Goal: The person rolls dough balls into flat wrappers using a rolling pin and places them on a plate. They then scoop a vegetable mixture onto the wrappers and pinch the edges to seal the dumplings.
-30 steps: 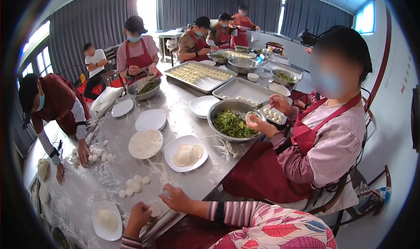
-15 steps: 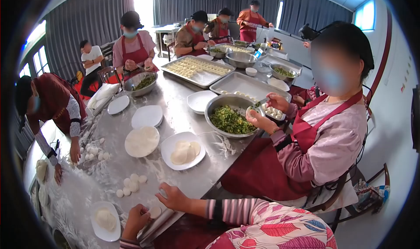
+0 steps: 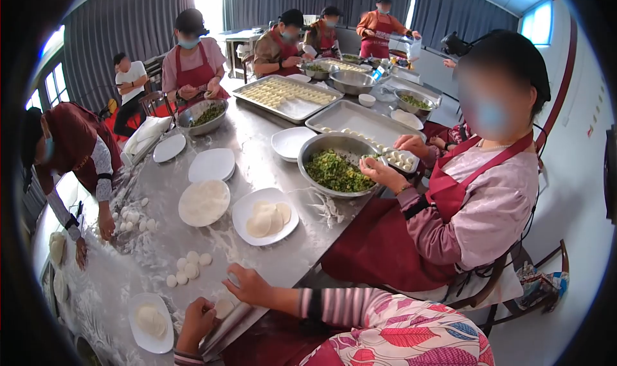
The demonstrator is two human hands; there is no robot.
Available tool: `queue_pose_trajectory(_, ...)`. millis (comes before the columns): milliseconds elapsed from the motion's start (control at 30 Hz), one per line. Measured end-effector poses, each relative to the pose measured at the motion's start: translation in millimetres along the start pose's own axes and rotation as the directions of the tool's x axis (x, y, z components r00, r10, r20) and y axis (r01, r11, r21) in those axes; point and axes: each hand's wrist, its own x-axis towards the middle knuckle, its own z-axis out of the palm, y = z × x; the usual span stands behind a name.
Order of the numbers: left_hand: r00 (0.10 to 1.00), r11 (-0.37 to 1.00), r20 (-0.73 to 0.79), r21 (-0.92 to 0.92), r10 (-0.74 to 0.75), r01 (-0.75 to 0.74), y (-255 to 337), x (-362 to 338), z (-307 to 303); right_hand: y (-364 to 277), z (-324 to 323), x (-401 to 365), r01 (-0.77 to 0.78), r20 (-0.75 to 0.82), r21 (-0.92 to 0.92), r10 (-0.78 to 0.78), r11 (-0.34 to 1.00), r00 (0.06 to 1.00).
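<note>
- Disc [image 3: 223, 308] flat near table [image 3: 276, 260] edge, between hands, presumably for easy working.
- Dough pieces [image 3: 191, 269] at 11 o'clock, plate [image 3: 154, 345] at 9; likely placed for reach.
- Left hand [image 3: 200, 319]: fingers curled together beside disc; cannot tell whether they pinch it.
- Right hand [image 3: 252, 287], 1 o'clock: thumb and fingers bowed, forearm from 3 o'clock; cannot tell if grasping anything.

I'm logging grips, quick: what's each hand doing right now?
Left hand: fingers curled beside a flat dough round; grip cannot be told.
Right hand: fingers bent; whether it holds anything cannot be told.
</note>
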Motion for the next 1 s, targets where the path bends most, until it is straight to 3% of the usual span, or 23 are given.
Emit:
queue_pose_trajectory(67, 0.977, 0.936, -0.023, 0.292, 0.210, -0.194, -1.1, 8.4, -2.2, 12.5, 19.2, 26.1, -0.006, 0.001, -0.085, 0.006, 0.996, 1.000)
queue_pose_trajectory(200, 0.929, 0.888, -0.046, 0.312, 0.368, -0.337, -10.0, 31.3, -3.0, 20.0, 37.1, 48.4, -0.003, 0.015, -0.095, 0.005, 0.995, 1.000)
queue_pose_trajectory(267, 0.969, 0.916, 0.037, 0.319, 0.243, -0.242, -10.7, 30.0, -3.7, 18.6, 29.1, 37.0, 0.006, 0.001, -0.111, -0.006, 0.994, 1.000)
queue_pose_trajectory(500, 0.991, 0.970, -0.051, 0.220, 0.120, -0.105, -2.8, 4.2, -2.6, 6.0, 4.8, 1.4, -0.022, -0.005, -0.043, 0.022, 0.999, 1.000)
queue_pose_trajectory(600, 0.970, 0.952, -0.089, 0.232, 0.226, -0.201, -6.4, 23.7, -1.2, 22.0, 35.1, 42.8, 0.018, -0.005, -0.135, -0.019, 0.991, 1.000)
queue_pose_trajectory(667, 0.925, 0.869, -0.081, 0.380, 0.372, -0.316, -18.0, 37.0, -0.7, 24.9, 43.6, 52.2, 0.038, -0.001, -0.109, -0.039, 0.993, 0.999)
queue_pose_trajectory(700, 0.965, 0.922, -0.050, 0.312, 0.256, -0.228, -2.6, 31.8, -1.1, 24.4, 40.3, 48.3, 0.035, 0.000, -0.114, -0.036, 0.993, 0.999)
queue_pose_trajectory(800, 0.985, 0.941, 0.041, 0.291, 0.170, -0.174, -6.7, 20.6, -7.8, 12.7, 17.2, 21.5, 0.004, 0.004, -0.114, -0.004, 0.993, 1.000)
queue_pose_trajectory(867, 0.986, 0.965, -0.022, 0.212, 0.163, -0.155, -9.5, 12.7, -6.4, 0.3, -2.2, -0.1, 0.009, -0.005, -0.033, -0.009, 0.999, 1.000)
queue_pose_trajectory(933, 0.998, 0.992, -0.056, -0.124, 0.002, -0.009, -1.1, 0.6, -4.9, 1.2, -1.3, 1.9, 0.007, -0.008, -0.034, -0.007, 0.999, 1.000)
queue_pose_trajectory(1000, 0.999, 0.996, -0.045, -0.087, 0.021, -0.025, 4.4, 3.8, -3.7, 7.0, 6.9, 8.9, 0.004, -0.015, -0.030, -0.005, 1.000, 1.000)
